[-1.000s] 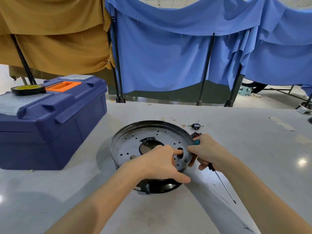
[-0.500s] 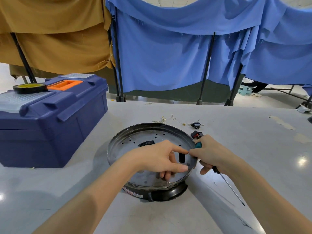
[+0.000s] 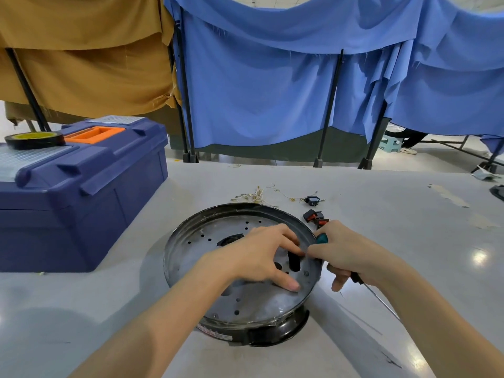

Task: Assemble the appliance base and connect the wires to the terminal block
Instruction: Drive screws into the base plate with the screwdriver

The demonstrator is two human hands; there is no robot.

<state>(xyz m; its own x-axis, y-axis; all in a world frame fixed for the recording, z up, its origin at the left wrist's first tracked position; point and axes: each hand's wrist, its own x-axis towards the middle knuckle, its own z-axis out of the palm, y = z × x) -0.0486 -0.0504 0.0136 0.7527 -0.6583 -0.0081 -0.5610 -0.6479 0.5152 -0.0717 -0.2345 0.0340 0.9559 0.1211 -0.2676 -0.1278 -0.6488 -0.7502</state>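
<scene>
The round appliance base [image 3: 207, 252] lies on the table, its perforated metal plate facing up over a black plastic shell [image 3: 275, 332]. My left hand [image 3: 261, 257] lies on the plate with fingers spread, thumb pressing near the right rim. My right hand [image 3: 346, 252] grips a screwdriver [image 3: 377, 296] with a teal-tipped handle, its shaft pointing down-right, while its thumb and forefinger meet at the base's right rim. What they pinch is hidden. Thin wires [image 3: 257, 195] and small black switches [image 3: 315, 217] lie just behind the base.
A dark blue toolbox [image 3: 81, 192] with an orange handle stands at the left, a roll of black tape [image 3: 34, 139] on its lid. Another small black connector [image 3: 312, 200] lies behind the switches. Blue and tan cloths hang behind the table.
The base has tilted and turned under my hands, so the plate lies flatter and the black shell shows at the front. My left hand slid further onto the plate.
</scene>
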